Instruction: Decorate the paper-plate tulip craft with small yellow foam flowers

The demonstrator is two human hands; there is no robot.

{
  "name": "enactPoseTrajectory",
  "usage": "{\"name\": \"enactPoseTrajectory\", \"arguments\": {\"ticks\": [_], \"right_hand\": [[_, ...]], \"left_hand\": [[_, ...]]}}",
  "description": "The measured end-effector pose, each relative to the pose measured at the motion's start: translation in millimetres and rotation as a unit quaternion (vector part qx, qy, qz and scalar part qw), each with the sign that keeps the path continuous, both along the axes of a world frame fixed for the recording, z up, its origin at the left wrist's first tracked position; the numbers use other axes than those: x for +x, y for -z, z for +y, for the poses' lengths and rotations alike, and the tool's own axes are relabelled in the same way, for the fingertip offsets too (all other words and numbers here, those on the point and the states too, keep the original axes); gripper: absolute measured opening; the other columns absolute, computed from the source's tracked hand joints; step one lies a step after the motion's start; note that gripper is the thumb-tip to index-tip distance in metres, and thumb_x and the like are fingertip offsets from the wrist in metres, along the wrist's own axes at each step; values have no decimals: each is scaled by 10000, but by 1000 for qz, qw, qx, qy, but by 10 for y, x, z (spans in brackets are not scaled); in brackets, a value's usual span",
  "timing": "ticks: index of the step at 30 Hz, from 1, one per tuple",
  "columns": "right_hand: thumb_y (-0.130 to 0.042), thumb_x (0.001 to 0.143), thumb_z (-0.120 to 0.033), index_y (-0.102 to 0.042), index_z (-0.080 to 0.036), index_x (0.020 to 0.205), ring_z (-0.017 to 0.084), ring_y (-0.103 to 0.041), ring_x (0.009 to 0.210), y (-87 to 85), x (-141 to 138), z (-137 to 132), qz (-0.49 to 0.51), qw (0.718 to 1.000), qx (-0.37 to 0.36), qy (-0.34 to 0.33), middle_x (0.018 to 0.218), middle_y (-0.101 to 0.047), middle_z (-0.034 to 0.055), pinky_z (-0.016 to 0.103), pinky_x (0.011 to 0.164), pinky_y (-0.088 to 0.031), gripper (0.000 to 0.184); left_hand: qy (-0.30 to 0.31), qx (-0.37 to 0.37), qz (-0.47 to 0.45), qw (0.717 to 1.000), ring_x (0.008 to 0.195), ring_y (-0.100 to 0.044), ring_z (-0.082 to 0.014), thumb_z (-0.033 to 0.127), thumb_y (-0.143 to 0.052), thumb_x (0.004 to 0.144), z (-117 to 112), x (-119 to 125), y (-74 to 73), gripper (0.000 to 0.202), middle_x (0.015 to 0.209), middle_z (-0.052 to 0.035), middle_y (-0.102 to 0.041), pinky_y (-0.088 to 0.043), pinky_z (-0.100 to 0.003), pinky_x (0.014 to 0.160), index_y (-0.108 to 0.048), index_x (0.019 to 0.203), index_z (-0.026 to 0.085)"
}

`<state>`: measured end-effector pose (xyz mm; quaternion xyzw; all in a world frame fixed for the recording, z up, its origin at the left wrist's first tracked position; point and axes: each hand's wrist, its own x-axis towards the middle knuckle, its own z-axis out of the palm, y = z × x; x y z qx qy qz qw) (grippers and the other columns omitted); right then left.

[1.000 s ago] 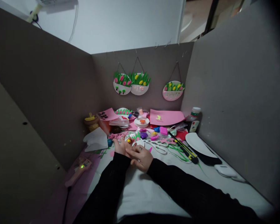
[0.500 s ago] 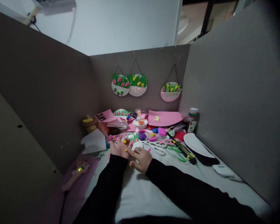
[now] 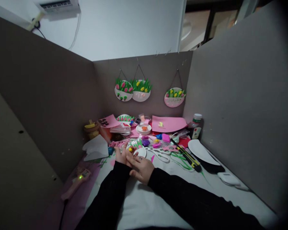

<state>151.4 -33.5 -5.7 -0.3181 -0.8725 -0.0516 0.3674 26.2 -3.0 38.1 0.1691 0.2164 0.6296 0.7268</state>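
My left hand [image 3: 121, 156] is turned palm up, its fingers apart and slightly curled. A small yellow piece [image 3: 130, 149], perhaps modelling clay, shows at its fingers; how it is held there is unclear. My right hand [image 3: 142, 168] lies across the left palm with its fingers stretched out flat. Whatever may be between the two palms is hidden. Just beyond the hands, a white paper plate [image 3: 140, 153] with green leaves and pink tulips lies on the table, partly covered by my fingers.
White scissors [image 3: 160, 156] and a yellow-black utility knife [image 3: 188, 157] lie to the right. A cut white plate [image 3: 201, 151] is farther right, near a bottle [image 3: 196, 126]. At left lies a pink glue gun [image 3: 76, 185] with its lamp lit. Tulip plates [image 3: 141, 95] hang on the back panel.
My right fingers have moved from pointing at the left palm to lying flat over it. The yellow spots at my right fingertips no longer show. The view has tilted slightly upward.
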Motion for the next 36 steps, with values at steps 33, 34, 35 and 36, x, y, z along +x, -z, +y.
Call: {"name": "enactPoseTrajectory", "arguments": {"ticks": [33,34,35,36], "right_hand": [[-467,829,-322,-536,-213,1187,190,-474,823,-34,16,-1,41,999,9,-28,908,-528,79,323,705,-448,381],[-479,821,-314,-542,-228,1179,190,-472,838,-41,16,-5,43,998,15,-41,935,-524,78,323,711,-448,373],[-491,813,-311,-540,-236,1180,193,-470,861,-49,15,-8,46,998,17,-49,972,-518,81,324,719,-449,378],[-501,805,-304,-537,-236,1183,197,-467,885,-55,14,-9,51,997,15,-50,1004,-513,84,324,726,-451,386]], "left_hand": [[-27,27,-25,999,729,-535,-210,724,-180,729,56,-64,51,614,768,-43,-498,-439,-372,624,-501,884,224],[-30,22,-22,999,722,-535,-211,724,-179,729,61,-63,57,617,760,-42,-496,-437,-365,612,-503,891,225],[-31,18,-17,999,713,-534,-211,724,-177,729,66,-62,62,620,754,-42,-494,-434,-359,598,-503,901,225],[-29,19,-13,999,707,-534,-212,723,-174,730,69,-60,66,624,751,-43,-492,-431,-353,587,-501,911,224]]}}
